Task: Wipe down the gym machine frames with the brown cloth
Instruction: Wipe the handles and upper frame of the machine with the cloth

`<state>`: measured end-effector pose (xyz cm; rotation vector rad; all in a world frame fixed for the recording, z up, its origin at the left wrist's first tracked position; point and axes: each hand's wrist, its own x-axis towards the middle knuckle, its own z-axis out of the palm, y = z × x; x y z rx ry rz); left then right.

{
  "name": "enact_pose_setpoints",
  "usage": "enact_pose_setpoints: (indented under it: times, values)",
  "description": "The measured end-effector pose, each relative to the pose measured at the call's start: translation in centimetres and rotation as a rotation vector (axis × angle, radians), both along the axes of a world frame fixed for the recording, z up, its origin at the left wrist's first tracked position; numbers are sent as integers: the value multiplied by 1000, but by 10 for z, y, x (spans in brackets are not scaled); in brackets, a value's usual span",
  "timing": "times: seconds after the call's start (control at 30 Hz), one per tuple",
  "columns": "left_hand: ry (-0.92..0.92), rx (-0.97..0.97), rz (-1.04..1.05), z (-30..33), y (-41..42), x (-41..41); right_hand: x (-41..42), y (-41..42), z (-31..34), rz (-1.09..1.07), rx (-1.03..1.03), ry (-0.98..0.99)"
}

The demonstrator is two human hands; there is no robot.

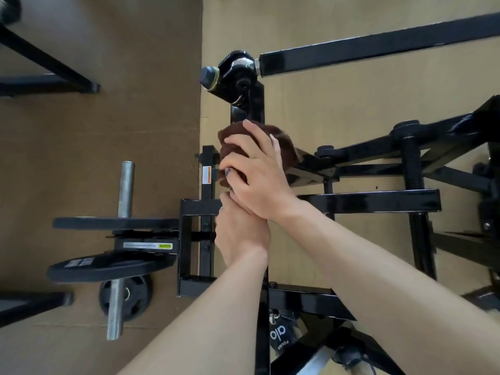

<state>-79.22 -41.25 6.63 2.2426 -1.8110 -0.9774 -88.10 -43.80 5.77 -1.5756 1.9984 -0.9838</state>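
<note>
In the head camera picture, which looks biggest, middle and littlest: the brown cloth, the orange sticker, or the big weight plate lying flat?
1. Weight plate
2. Brown cloth, partly hidden by the hands
3. Orange sticker

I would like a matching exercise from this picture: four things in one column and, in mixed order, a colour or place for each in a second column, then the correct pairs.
Column one:
1. cloth
2. machine frame
3. weight plates
4. warning sticker

Column two:
A. orange and white, on an upright bar
B. brown, under the right hand
C. glossy black tubes
D. on a metal peg at the left

Pairs: 1-B, 2-C, 3-D, 4-A
</note>
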Motion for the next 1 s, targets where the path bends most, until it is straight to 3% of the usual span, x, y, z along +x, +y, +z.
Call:
enact_pose_setpoints:
  times: [0.17,0.5,0.67,0.83,1.0]
  values:
    - [-11,25,35,1,-1,-2,-3,1,1,-25,-19,-25]
    - [12,-23,41,3,1,-3,1,-19,-5,-375,-67,-271]
    - [2,-17,40,2,2,-3,-26,-60,-7,-559,116,-400]
    - [12,-37,34,1,3,-2,-61,-85,-29,-437,126,-494]
    - [-2,-38,32,2,2,-3,-61,-86,-31,-483,185,-576]
